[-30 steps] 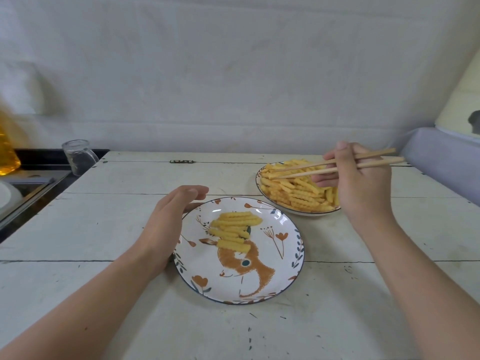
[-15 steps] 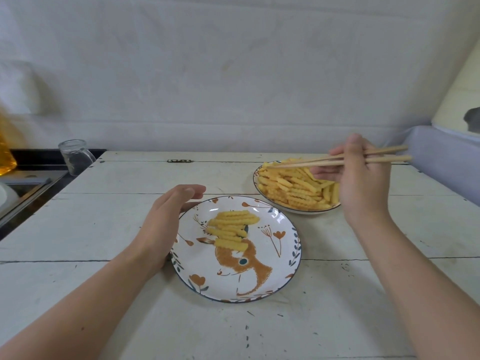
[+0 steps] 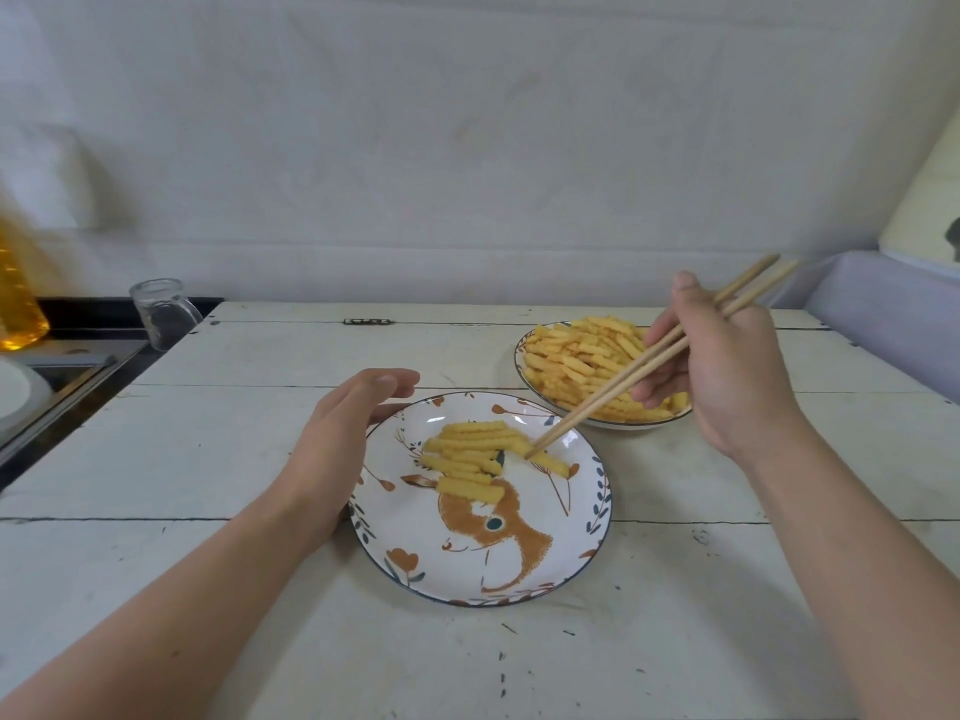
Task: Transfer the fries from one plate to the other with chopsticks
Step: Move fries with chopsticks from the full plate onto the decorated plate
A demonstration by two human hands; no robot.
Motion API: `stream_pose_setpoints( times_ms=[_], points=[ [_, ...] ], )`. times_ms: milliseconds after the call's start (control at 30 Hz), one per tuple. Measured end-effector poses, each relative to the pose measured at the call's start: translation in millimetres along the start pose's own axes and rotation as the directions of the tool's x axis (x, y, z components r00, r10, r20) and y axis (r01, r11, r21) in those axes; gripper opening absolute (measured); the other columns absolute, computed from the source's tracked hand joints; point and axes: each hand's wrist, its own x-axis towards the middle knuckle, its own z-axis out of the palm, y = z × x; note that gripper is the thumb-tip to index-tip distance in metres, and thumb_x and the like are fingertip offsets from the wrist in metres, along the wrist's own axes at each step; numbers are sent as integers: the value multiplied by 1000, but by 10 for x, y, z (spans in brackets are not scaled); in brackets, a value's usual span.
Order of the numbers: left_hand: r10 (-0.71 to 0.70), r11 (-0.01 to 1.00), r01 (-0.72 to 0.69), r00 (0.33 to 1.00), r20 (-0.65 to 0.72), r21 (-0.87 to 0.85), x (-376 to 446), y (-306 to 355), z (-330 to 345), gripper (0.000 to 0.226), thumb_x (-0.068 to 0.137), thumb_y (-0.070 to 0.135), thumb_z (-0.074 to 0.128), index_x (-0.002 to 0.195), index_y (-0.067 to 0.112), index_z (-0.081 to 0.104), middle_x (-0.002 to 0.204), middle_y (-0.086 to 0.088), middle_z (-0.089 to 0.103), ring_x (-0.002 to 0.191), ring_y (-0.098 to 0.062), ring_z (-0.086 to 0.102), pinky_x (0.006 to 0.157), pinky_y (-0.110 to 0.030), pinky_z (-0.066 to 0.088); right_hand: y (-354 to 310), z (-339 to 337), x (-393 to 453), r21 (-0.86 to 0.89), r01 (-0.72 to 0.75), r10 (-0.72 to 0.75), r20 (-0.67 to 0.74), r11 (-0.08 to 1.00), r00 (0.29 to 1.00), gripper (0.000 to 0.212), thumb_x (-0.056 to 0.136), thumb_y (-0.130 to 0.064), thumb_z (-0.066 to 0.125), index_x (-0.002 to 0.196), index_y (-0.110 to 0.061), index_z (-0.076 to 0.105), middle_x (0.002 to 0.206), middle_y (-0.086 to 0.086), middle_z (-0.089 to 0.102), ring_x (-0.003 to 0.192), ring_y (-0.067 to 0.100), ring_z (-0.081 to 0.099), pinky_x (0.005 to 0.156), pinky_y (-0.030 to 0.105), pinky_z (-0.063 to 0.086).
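Observation:
A white plate with a painted orange deer lies in front of me, with several crinkle-cut fries stacked on its far half. A second plate, heaped with fries, sits behind it to the right. My right hand grips a pair of wooden chopsticks; their tips rest on a fry lying at the right of the stack on the deer plate. My left hand is cupped against that plate's left rim, fingers curved and empty.
The white plank table ends at the left, where a glass jar, a yellow bottle and a dark counter stand. A white sheet covers the wall behind. A grey padded edge rises at the right.
My right hand swung the chopsticks from over the full plate down and left to the deer plate. A fry now lies at their tips beside the stack. My left hand stayed put.

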Motion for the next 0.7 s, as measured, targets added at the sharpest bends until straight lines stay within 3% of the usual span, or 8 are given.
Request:
stream_pose_setpoints(
  times_ms=[133, 367, 533, 700],
  points=[
    [1, 1000, -1, 1000, -2, -3, 0, -9, -5, 35, 109, 29, 45, 111, 29, 80, 121, 10, 76, 116, -14, 71, 103, -48, 57, 5, 5, 5, 8, 29, -29, -26, 1000, 999, 51, 105, -39, 48, 68, -7, 56, 46, 12, 56, 37, 27, 58, 37, 26, 46],
    [4, 1000, -4, 1000, -4, -12, 5, -10, 7, 35, 108, 28, 45, 111, 29, 80, 121, 9, 77, 116, -14, 71, 102, -46, 57, 34, -98, 75, -24, 225, -224, -235, 974, 946, 36, 106, -31, 48, 77, -15, 59, 57, 0, 62, 51, 25, 69, 49, 31, 56],
    [-9, 1000, 9, 1000, -8, -27, 1, -13, 13, 35, 108, 29, 46, 110, 29, 81, 123, 7, 76, 116, -15, 72, 102, -49, 57, 106, -45, 50, -185, 297, -331, -190, 937, 924, 31, 106, -33, 49, 80, -23, 62, 63, -8, 66, 58, 23, 72, 54, 32, 59],
    [1, 1000, -2, 1000, -8, -18, 1, -16, 9, 35, 108, 29, 46, 110, 29, 81, 122, 10, 76, 116, -14, 71, 105, -51, 56, 211, 9, 45, -242, 293, -330, -126, 925, 936, 29, 105, -34, 51, 81, -26, 65, 72, -7, 68, 64, 24, 74, 59, 34, 60]
  ],
)
